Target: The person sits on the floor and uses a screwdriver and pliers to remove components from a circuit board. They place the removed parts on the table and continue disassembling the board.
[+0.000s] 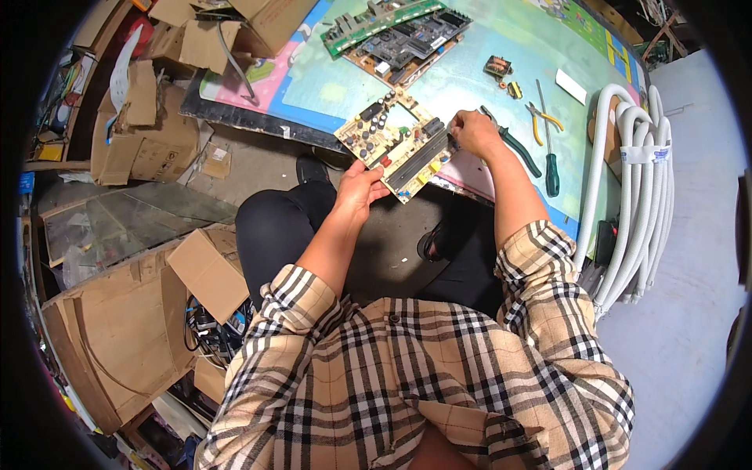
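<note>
My left hand (362, 188) grips the lower left edge of a tan circuit board (384, 133) with capacitors, dark heat sinks and yellow parts, tilted at the table's near edge. My right hand (471, 130) is closed at the board's right edge, fingertips on it; exactly which part they pinch is hard to see. Just right of that hand lie large dark-green-handled cutters (513, 149), small yellow-handled pliers (543, 121) and a green-handled screwdriver (552, 168). Farther back sit a copper-wound component (498, 66) and a small yellow part (514, 90).
Stacked circuit boards (399, 47) lie at the back of the mat-covered table (298, 86). Coiled white tubing (642, 196) is at the right. Cardboard boxes (141, 149) and panes of glass (133, 215) are at the left, with a white card (570, 86) on the table.
</note>
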`<act>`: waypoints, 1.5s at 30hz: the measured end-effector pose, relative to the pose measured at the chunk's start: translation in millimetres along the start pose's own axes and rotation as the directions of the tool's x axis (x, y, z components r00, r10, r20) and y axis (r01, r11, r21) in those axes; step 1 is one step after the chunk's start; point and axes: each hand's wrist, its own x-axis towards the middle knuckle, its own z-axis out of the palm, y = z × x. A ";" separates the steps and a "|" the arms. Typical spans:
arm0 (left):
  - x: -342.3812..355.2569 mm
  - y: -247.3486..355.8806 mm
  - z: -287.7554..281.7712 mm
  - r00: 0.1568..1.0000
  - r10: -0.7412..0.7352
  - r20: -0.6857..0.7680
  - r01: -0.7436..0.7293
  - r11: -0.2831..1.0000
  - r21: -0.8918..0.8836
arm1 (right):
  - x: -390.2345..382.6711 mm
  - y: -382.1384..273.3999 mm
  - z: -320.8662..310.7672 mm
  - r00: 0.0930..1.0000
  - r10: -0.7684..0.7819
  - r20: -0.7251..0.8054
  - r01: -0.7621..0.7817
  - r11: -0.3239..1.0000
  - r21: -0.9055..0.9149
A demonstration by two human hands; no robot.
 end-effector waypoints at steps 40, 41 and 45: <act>-15.2 17.4 17.1 0.997 0.077 0.013 -0.076 0.993 -0.092 | 13.7 15.2 12.1 0.994 -0.091 0.067 0.079 0.983 0.164; -20.1 23.9 15.8 0.997 0.082 -0.001 -0.082 0.995 -0.065 | 16.4 14.6 13.1 0.994 -0.088 0.072 0.070 0.974 0.217; -31.7 56.1 2.3 0.993 0.098 -0.060 -0.106 0.984 -0.141 | 21.8 4.3 7.0 0.997 -0.054 0.063 0.025 0.919 0.392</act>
